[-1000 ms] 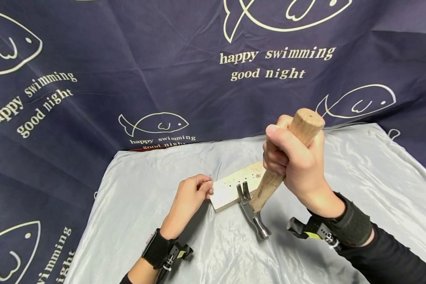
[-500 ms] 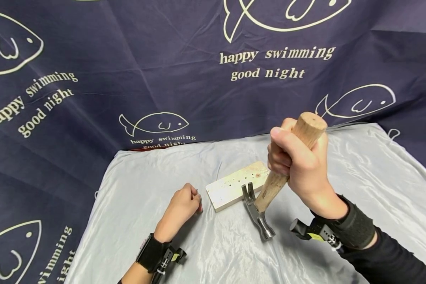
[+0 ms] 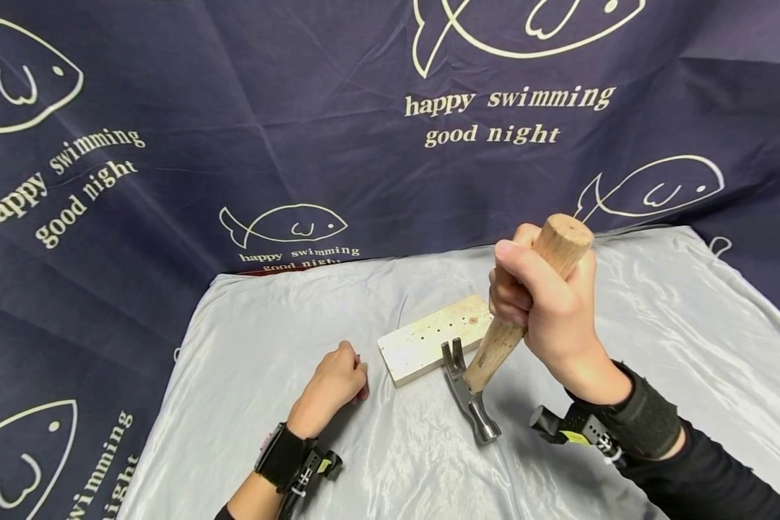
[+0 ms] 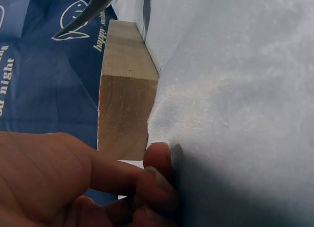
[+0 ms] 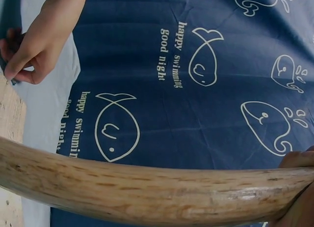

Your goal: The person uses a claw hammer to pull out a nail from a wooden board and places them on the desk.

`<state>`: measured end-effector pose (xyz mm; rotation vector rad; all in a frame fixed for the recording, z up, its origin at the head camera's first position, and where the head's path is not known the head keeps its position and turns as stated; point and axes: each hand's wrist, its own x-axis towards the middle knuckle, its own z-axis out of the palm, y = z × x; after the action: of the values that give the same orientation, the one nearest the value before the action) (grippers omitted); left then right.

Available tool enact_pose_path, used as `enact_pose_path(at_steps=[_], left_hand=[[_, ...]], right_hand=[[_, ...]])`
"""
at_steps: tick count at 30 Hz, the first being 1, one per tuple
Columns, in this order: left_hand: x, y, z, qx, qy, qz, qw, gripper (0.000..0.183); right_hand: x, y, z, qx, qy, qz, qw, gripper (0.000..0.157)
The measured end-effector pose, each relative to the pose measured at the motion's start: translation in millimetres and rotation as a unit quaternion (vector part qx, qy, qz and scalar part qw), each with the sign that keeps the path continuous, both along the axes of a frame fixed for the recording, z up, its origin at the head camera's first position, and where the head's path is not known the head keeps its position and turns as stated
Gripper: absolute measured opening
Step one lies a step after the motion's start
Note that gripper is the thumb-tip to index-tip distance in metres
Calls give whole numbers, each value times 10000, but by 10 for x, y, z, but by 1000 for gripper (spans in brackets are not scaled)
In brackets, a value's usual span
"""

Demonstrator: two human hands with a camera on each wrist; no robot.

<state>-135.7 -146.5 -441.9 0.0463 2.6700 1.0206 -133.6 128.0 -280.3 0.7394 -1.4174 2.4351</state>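
My right hand (image 3: 549,307) grips the wooden handle of a claw hammer (image 3: 473,404), its metal head hanging low and the claw overlapping the near edge of the board in this view. That handle (image 5: 147,187) crosses the right wrist view. A pale wooden board (image 3: 422,354) lies on the cloth, with several dark dots in a row along its top. Left of the board, my left hand (image 3: 331,379) is low at the cloth with fingers curled and fingertips together. In the left wrist view the fingertips (image 4: 157,185) are close to the board's end; the nail they pinch is mostly hidden.
A shiny grey-white cloth (image 3: 266,325) covers the table. Behind it hangs a dark blue curtain (image 3: 364,159) with fish drawings and lettering. Black wrist straps with small camera mounts (image 3: 299,462) sit on both wrists.
My left hand has drawn back from the board's left end, moving left and down to the cloth with the nail. The hammer and right hand have shifted only slightly.
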Motion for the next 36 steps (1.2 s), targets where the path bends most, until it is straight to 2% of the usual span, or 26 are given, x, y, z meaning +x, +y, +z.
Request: enact_pose_path(at_steps=[6, 13, 17, 22, 28, 32, 36], left_hand=[[-2, 8, 5, -95, -5, 13, 10000, 15], [18, 24, 7, 5, -67, -41, 10000, 15], [8, 32, 28, -150, -130, -103, 9998, 12], [-11, 23, 109, -441, -139, -295, 9985, 11], [-40, 17, 214, -670, 82, -445, 9967, 18], [-50, 54, 284, -841, 165, -492, 9951, 30], [-19, 96, 357, -878, 381, -687, 9930, 41]], right_hand=[[0, 11, -12, -80, -6, 46, 10000, 39], [12, 45, -44, -166, -13, -5, 9999, 40], [17, 42, -44, -262, 18, -14, 9997, 38], [13, 33, -31, -378, 101, 16, 9992, 38], [13, 23, -29, -580, 210, -65, 9981, 38], [16, 10, -25, -706, 262, -61, 9971, 37], [24, -9, -24, -837, 351, -20, 9959, 35]])
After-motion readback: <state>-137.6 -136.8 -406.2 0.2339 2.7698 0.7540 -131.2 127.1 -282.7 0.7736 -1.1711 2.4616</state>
